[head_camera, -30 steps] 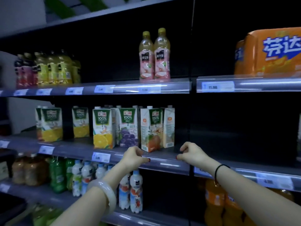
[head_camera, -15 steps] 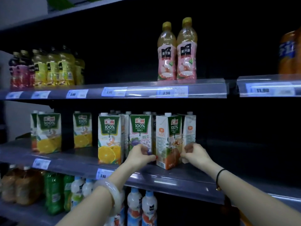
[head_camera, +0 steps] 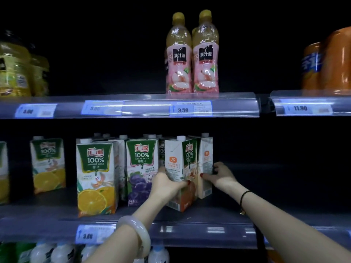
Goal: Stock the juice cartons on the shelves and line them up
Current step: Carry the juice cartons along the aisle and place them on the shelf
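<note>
L hand (head_camera: 167, 184) gripping angled juice carton (head_camera: 178, 168) at lower front, R hand (head_camera: 221, 175) clasping rear carton (head_camera: 207, 162) just beside it, both on mid shelf (head_camera: 228, 211), grape carton (head_camera: 141, 168) just left of L hand.

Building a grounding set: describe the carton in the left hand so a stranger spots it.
On the middle shelf, under the two pink bottles, find the grape carton. The carton just right of it, gripped by the left hand, is the one. Turned corner-forward, it stands ahead of the rear carton in the right hand.
</note>
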